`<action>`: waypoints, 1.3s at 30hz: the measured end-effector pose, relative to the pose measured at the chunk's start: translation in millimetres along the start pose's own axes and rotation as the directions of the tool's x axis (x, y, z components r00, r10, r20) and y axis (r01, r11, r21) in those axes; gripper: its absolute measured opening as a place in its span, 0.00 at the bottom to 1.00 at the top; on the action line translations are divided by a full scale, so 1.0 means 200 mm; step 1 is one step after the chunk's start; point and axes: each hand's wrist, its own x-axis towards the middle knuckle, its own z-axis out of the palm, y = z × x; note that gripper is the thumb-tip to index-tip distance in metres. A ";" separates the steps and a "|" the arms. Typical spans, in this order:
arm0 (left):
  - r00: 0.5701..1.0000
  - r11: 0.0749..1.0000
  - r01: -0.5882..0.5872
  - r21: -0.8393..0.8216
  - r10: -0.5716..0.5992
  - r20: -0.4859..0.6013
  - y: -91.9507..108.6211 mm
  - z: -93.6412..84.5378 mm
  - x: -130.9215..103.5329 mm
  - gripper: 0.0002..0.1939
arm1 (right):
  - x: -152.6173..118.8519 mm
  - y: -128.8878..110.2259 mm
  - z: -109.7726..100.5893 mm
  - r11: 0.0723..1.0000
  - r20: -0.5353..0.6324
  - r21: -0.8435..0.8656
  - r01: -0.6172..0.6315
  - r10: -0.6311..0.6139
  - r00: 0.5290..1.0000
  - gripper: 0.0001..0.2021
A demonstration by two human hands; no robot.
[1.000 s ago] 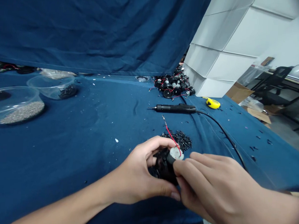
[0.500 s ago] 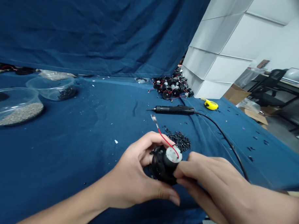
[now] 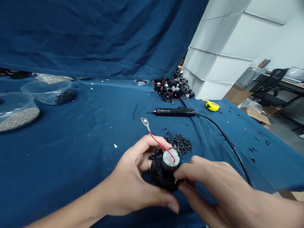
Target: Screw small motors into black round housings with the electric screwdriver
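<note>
My left hand (image 3: 136, 175) is wrapped round a black motor assembly (image 3: 162, 174), with its thumb along the near side. From the assembly's pale round end cap (image 3: 171, 158) a red wire (image 3: 157, 141) rises to the upper left, ending in a flat metal terminal (image 3: 145, 122). At the assembly's right side, the thumb and forefinger of my right hand (image 3: 209, 182) are pinched together; a tiny pale bit shows by the fingertip, too small to name. Just behind the hands lies a heap of black screws (image 3: 181, 144).
A black electric screwdriver (image 3: 175, 112) lies beyond the screws, its cable (image 3: 230, 143) curving right. Behind are a pile of similar motor assemblies (image 3: 171, 88), a yellow tool (image 3: 211, 105) and stacked white boxes (image 3: 218, 69). Clear bowls (image 3: 14, 101) with small parts stand at left.
The assembly has turned slightly and shifted left in the picture with both hands; the wire's terminal has swung left and shows its flat face. The whole view has shifted a little.
</note>
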 end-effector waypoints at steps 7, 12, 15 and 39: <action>0.996 0.991 0.093 -0.101 -0.093 0.005 -0.01 0.00 0.01 0.39 | -0.01 -0.02 0.03 0.991 -0.130 0.066 -0.119 0.126 0.983 0.09; 0.997 0.995 0.064 -0.071 -0.066 -0.027 -0.02 -0.01 0.00 0.41 | 0.00 -0.03 0.05 0.995 -0.153 0.006 -0.100 0.100 0.983 0.06; 0.996 0.995 0.085 -0.042 -0.087 -0.027 -0.03 -0.01 -0.01 0.41 | 0.01 -0.03 0.03 0.998 -0.123 -0.038 -0.053 0.048 0.991 0.07; 0.999 0.999 0.040 0.034 -0.041 0.022 0.00 0.01 0.00 0.38 | 0.04 -0.04 -0.02 0.991 0.113 -0.075 -0.111 0.119 0.987 0.09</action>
